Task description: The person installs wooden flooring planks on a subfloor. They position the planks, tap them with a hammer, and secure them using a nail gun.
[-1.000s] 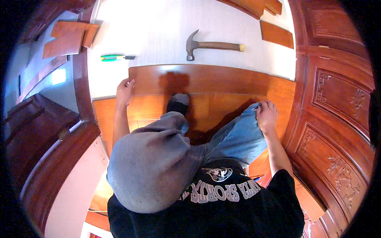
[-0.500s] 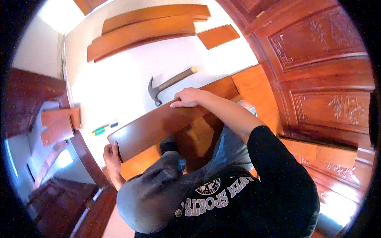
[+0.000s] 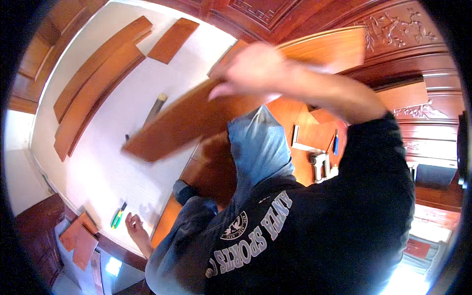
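Observation:
A brown wooden floorboard (image 3: 184, 125) is raised at a slant across the middle, its near-left end low and its far-right end high. My right hand (image 3: 255, 69), smeared by motion, grips it from above along its upper edge. Partly hidden behind the board lies the hammer, of which the handle (image 3: 157, 105) shows. My left hand (image 3: 134, 224) is off the board at the lower left, fingers loosely bent and apart, holding nothing. Close beside it on the white floor lies a small tool with a green and yellow handle (image 3: 117, 218).
Long boards (image 3: 98, 93) and a shorter board (image 3: 173, 40) lie on the white floor at the far left. At right, a metal square (image 3: 302, 146), a staple-gun-like tool (image 3: 319, 166) and a blue-handled tool (image 3: 336, 144) rest on laid boards. Carved red-wood panels (image 3: 393, 29) stand beyond.
My right hand has lifted the board and swung it rightward. My left hand has let go of its end. The view has turned to the right.

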Available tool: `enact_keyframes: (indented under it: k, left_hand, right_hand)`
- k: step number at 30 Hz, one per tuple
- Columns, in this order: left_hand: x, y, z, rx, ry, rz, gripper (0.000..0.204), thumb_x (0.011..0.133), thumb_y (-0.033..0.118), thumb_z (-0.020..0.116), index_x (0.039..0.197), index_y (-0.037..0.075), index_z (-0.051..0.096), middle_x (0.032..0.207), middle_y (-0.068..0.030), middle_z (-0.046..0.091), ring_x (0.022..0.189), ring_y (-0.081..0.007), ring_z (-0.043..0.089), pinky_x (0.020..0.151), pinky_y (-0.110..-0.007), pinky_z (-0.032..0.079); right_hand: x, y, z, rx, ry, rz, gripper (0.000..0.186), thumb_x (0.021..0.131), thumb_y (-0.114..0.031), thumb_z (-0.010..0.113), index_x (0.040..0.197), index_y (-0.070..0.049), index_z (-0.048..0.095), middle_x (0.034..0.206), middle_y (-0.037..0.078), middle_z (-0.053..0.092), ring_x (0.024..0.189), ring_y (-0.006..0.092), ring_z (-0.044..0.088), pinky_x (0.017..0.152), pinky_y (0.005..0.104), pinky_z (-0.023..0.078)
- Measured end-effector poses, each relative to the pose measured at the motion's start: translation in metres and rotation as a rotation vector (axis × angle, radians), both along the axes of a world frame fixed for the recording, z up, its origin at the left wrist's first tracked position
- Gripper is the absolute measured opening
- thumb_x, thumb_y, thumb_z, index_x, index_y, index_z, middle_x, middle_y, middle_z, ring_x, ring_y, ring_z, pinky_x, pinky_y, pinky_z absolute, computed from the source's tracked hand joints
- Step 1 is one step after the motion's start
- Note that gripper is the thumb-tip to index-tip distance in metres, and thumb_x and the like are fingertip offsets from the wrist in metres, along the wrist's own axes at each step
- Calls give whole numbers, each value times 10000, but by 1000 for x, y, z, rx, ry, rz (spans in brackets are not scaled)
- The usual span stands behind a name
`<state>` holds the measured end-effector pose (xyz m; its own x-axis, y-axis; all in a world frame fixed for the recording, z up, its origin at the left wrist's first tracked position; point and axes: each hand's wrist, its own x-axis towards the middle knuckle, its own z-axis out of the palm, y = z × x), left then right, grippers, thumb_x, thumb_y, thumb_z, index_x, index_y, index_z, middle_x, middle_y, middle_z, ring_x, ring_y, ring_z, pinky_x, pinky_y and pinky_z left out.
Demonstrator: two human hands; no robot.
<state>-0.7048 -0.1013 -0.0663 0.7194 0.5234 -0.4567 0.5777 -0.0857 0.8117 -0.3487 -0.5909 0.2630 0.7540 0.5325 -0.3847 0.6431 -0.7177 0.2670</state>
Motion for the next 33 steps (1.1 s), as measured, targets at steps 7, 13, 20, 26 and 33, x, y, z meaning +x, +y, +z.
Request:
enact_keyframes:
  k: [7, 13, 20, 26, 33]
  left_hand:
    - [19, -41, -24, -34, 83, -375, 502, 1025, 311, 660, 1432, 55, 514, 1282, -165, 628, 1067, -229, 629, 886, -353, 519]
    - [58, -80, 5, 122, 165, -463, 520, 1001, 292, 695, 1412, 19, 533, 1302, -190, 654, 1025, -256, 669, 873, -369, 544]
    - [40, -73, 0, 166, 223, -444, 505, 1004, 285, 686, 1404, 12, 543, 1256, -196, 677, 996, -262, 684, 856, -356, 549]
    - [24, -58, -60, 36, 97, -426, 514, 992, 294, 704, 1401, 23, 550, 1238, -195, 686, 966, -265, 705, 852, -372, 562]
    - [91, -65, -16, 114, 257, -497, 531, 966, 353, 725, 1366, 30, 597, 1281, -211, 679, 1057, -298, 707, 917, -406, 564]
  right_hand:
    - [57, -135, 53, -378, -315, -165, 569, 965, -670, 489, 1149, -166, 678, 858, 141, 737, 841, 365, 733, 673, 478, 595]
    - [66, -251, -11, -758, -122, -215, 621, 962, -654, 526, 1270, -132, 661, 844, 115, 742, 808, 286, 745, 668, 440, 609]
    - [87, -296, -28, -834, -39, -198, 620, 995, -645, 474, 1289, -133, 664, 910, 111, 748, 886, 288, 734, 756, 420, 602]
    - [121, -276, -26, -652, -97, -87, 588, 976, -615, 537, 1172, -80, 686, 977, 157, 737, 967, 342, 709, 853, 470, 567]
    - [100, -298, -19, -583, -115, -98, 532, 953, -537, 605, 1207, -75, 672, 1029, 200, 716, 980, 372, 687, 856, 503, 545]
